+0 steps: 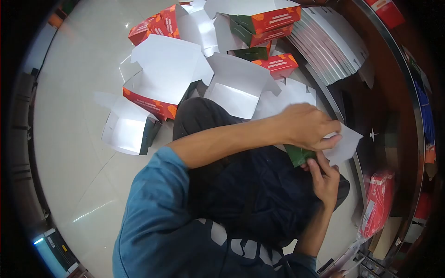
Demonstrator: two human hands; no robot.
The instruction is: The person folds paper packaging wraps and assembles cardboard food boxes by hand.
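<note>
Over my lap a partly folded cardboard food box is held between both hands. Its green side panel (298,155) faces me, and a white flap (345,144) sticks out to the right. My left hand (308,126) reaches across from the left, fingers curled down on the top edge of the box. From below, my right hand (325,178) pinches the green panel near its corner between thumb and fingers. The rest of this box is hidden behind my hands. Close by, beyond my left wrist, lies a white box piece (287,97).
Several folded red, green and white boxes (155,103) stand open on the tiled floor (74,153) ahead and left. A stack of flat cardboard blanks (329,44) leans at the upper right beside a dark shelf. A red plastic-wrapped pack (378,204) lies at the right.
</note>
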